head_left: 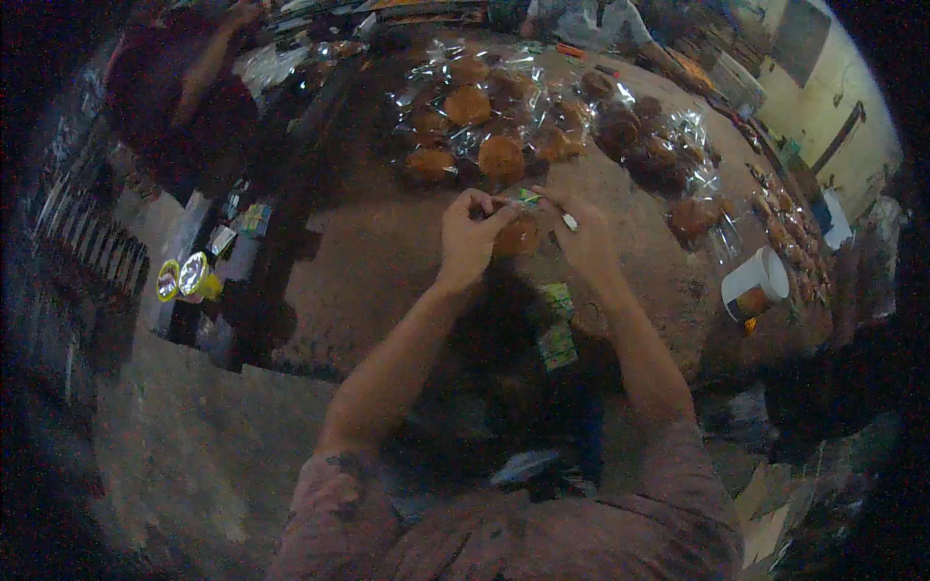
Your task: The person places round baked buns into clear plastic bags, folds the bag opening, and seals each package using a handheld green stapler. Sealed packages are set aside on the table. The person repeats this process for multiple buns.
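Observation:
My left hand (470,237) and my right hand (581,232) meet over the table, fingertips pinched on the top of a clear plastic wrapper with a small green label (528,197). Just below the fingers shows a round orange-brown piece (516,235); whether it sits inside the wrapper I cannot tell. A small white item (570,222) lies against my right fingers, too small to name. Nearer to me, between my forearms, are green-and-yellow printed labels (557,344).
Farther back lie many plastic-wrapped round brown pieces (501,155), with darker wrapped ones (620,131) to their right. A white tub (756,283) stands at the right. Yellow-rimmed rolls (197,276) rest at the left. One person (174,97) is at the far left, another (601,19) across the table.

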Available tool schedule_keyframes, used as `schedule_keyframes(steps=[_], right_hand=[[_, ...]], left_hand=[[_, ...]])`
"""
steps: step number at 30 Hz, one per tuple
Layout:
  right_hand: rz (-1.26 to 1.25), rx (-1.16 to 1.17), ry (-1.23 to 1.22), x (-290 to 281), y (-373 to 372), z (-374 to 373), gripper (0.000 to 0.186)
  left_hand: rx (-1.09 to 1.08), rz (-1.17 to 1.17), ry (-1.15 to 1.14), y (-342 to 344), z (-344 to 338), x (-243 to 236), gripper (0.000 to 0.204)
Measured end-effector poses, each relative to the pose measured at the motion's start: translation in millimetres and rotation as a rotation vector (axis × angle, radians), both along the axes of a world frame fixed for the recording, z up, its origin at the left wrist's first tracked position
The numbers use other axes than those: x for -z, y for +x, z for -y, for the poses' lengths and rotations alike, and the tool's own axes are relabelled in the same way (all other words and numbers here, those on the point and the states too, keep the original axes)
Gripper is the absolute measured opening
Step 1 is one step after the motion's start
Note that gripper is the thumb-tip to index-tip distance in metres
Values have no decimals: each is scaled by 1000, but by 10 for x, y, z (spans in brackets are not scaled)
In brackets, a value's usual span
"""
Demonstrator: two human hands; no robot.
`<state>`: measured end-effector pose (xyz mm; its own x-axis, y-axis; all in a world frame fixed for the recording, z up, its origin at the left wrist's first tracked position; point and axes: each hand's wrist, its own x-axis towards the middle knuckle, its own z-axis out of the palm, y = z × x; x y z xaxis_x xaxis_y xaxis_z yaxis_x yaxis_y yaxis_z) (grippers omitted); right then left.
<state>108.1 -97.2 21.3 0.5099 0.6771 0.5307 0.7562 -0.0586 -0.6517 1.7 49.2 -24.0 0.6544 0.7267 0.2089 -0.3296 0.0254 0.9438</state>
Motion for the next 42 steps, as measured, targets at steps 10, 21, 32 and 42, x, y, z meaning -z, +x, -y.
schedule_keyframes(steps=[10, 21, 32, 42], right_hand=[[-97, -192, 156, 270, 121, -75, 28], [-64, -191, 182, 420, 203, -217, 21], [62, -240, 199, 483, 316, -210, 23], [572, 406, -297, 690, 678, 337, 52]], left_hand=[[81, 87, -13, 50, -77, 132, 25], [78, -39, 45, 18, -84, 67, 26], [-25, -155, 191, 27, 35, 92, 24], [-52, -22, 270, 33, 117, 124, 29]])
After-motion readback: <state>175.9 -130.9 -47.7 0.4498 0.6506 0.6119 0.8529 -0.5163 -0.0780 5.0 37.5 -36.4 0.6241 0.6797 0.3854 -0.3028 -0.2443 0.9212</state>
